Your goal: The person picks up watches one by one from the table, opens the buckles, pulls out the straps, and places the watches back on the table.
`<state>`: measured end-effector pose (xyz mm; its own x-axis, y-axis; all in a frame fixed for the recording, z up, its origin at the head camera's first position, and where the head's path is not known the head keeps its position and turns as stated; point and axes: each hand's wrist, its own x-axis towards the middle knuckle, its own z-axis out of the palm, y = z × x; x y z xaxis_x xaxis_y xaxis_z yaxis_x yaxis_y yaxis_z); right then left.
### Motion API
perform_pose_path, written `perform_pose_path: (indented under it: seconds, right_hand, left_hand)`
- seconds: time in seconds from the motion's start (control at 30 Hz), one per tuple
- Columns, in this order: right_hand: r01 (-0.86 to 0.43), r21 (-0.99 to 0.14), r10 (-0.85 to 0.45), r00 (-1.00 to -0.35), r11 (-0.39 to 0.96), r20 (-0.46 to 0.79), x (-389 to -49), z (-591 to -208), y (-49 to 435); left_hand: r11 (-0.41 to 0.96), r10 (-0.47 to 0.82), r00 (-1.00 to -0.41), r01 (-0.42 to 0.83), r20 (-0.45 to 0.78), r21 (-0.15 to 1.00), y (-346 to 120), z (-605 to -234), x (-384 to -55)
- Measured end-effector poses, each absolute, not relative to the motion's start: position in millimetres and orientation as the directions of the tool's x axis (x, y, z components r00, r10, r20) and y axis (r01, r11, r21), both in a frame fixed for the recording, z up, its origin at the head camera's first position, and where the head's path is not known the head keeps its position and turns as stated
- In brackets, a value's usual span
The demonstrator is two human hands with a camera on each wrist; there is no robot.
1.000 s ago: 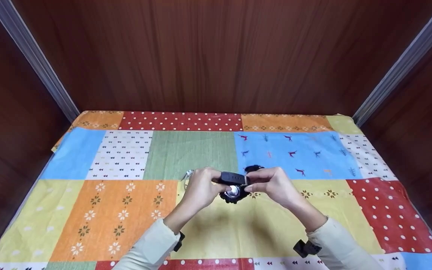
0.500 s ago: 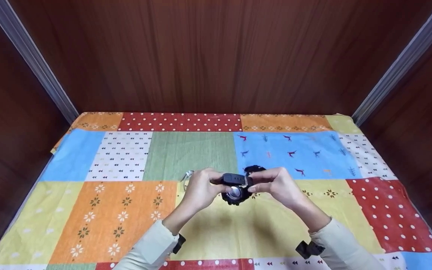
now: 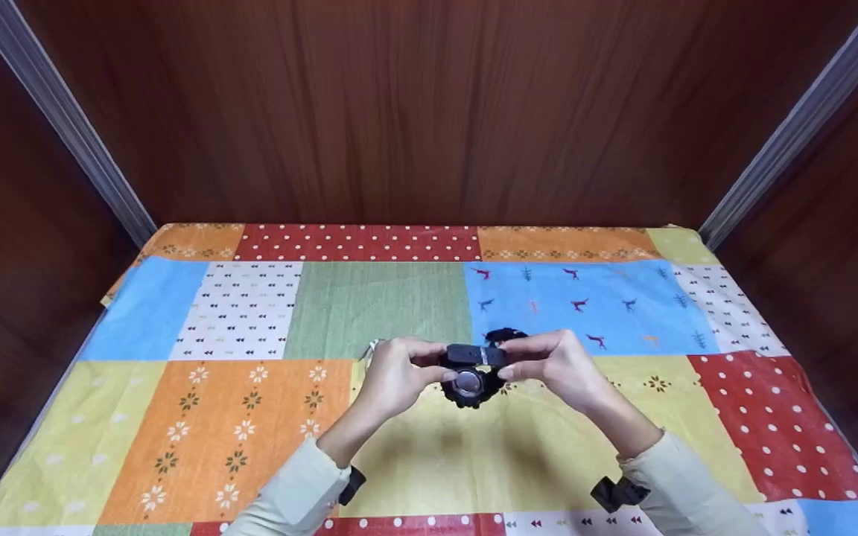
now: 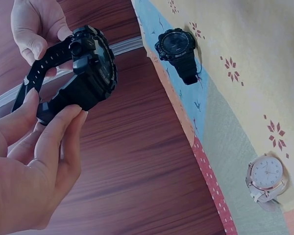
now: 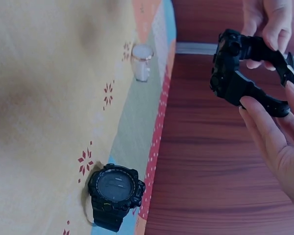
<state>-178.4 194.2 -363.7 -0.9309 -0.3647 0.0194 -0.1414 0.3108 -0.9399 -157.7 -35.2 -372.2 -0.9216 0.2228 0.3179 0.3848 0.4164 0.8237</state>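
Observation:
A black digital wristwatch is held up between both hands, its dial facing the wearer and its strap bent into a loop. My left hand pinches the left side of the watch and strap between thumb and fingers. On the other side my right hand pinches the strap near the buckle end. In the left wrist view the strap ends overlap close to the fingertips, and a small light band shows across the strap in the head view. Fingers partly hide the buckle.
Behind the hands, a second black wristwatch lies on the patchwork tablecloth. A white watch with a rose-gold rim rests farther left, partly hidden by the left hand in the head view. Brown wooden panels enclose the back and sides.
The right hand has shifted slightly right, and the watch has moved slightly right between the hands. More of the strap's top and the light band now shows. Both hands keep their pinch.

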Motion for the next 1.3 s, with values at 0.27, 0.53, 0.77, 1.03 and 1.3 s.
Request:
perform_pose_path:
  seconds: [0.27, 0.53, 0.77, 1.03, 1.3]
  right_hand:
    - [-0.149, -0.92, -0.348, -0.937, 0.363, 0.015, -178.9, -361.5, 199.0]
    - [-0.147, -0.924, -0.34, -0.94, 0.354, 0.019, -178.5, -361.5, 201.3]
    - [-0.162, -0.924, -0.348, -0.937, 0.346, 0.034, -179.8, -362.5, 203.9]
    - [-0.15, -0.925, -0.342, -0.939, 0.349, 0.023, -179.5, -361.8, 206.0]
    - [-0.172, -0.924, -0.358, -0.933, 0.342, 0.041, -178.0, -361.3, 207.7]
  left_hand:
    - [0.388, 0.227, -0.923, 0.377, 0.309, 0.841, -35.1, -371.2, -157.8]
    - [0.343, 0.246, -0.918, 0.382, 0.311, 0.858, -37.5, -373.8, -159.6]
    - [0.317, 0.252, -0.919, 0.373, 0.302, 0.872, -39.1, -374.4, -159.4]
    - [0.294, 0.248, -0.925, 0.355, 0.288, 0.888, -40.4, -374.5, -159.5]
    - [0.293, 0.256, -0.929, 0.338, 0.267, 0.894, -41.6, -374.2, -157.5]
